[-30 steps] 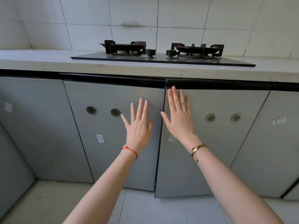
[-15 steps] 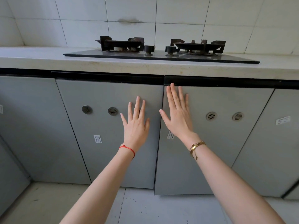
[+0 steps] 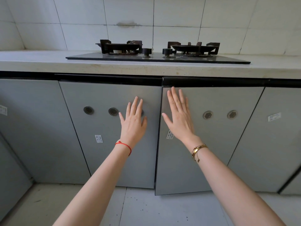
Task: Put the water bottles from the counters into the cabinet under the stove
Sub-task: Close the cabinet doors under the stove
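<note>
No water bottles show anywhere, neither on the counter (image 3: 48, 62) nor on the floor. The cabinet under the stove (image 3: 156, 56) has two grey doors. The left door (image 3: 101, 128) sits flush with its neighbours. The right door (image 3: 216, 144) stands slightly ajar: its left edge and bottom corner come out nearer than the left door, and a dark gap runs between the two.

The left hand (image 3: 132, 123) lies flat on the left door near its right edge, fingers straight and spread, holding nothing. A red string bracelet (image 3: 124, 145) circles that wrist. The right hand (image 3: 178, 116) lies flat on the right door near its left edge, fingers straight and apart, the tips close to the door's top edge, also holding nothing. A gold bracelet (image 3: 197, 150) sits on that wrist.

Each door carries round metal vents (image 3: 88, 110) at mid-height and a small white sticker (image 3: 98, 138) lower down. More grey doors stand to the far left and right. Above, the black glass stove holds two burners with dark pan supports and two knobs between them. White tiles (image 3: 179, 17) cover the far wall. The floor (image 3: 162, 209) is pale grey.
</note>
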The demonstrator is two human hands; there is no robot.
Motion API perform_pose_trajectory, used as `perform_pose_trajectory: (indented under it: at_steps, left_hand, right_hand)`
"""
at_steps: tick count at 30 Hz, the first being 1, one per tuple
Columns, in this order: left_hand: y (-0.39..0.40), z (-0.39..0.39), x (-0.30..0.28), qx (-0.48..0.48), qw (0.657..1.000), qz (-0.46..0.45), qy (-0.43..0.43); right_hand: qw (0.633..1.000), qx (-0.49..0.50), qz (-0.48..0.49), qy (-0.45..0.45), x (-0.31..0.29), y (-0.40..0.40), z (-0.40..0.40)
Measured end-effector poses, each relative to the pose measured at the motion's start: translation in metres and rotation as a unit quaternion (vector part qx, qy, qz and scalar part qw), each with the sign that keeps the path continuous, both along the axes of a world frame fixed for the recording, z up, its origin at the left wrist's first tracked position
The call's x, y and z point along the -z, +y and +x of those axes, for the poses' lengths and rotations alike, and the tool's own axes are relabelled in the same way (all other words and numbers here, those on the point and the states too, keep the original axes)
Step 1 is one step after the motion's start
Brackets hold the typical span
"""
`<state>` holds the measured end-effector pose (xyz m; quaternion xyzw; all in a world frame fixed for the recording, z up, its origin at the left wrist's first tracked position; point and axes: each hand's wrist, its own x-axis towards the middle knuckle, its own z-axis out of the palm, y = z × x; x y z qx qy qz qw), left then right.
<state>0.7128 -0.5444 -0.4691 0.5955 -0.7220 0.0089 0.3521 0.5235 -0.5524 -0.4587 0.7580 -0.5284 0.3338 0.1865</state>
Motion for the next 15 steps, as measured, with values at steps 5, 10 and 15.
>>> perform_pose_trajectory:
  at_steps: [5,10,15]
  left_hand:
    - [0.003,0.002,0.000,-0.006,1.000,0.014,-0.003]
    - [0.000,0.006,-0.002,-0.003,0.999,0.041,-0.010]
    - [0.003,0.007,-0.006,0.000,0.999,0.043,-0.011]
  right_hand:
    - [0.998,0.011,0.058,-0.001,0.014,0.008,-0.008]
    - [0.997,0.016,0.081,0.005,0.016,0.006,-0.009]
    - [0.996,0.022,0.091,0.001,0.014,0.008,-0.006]
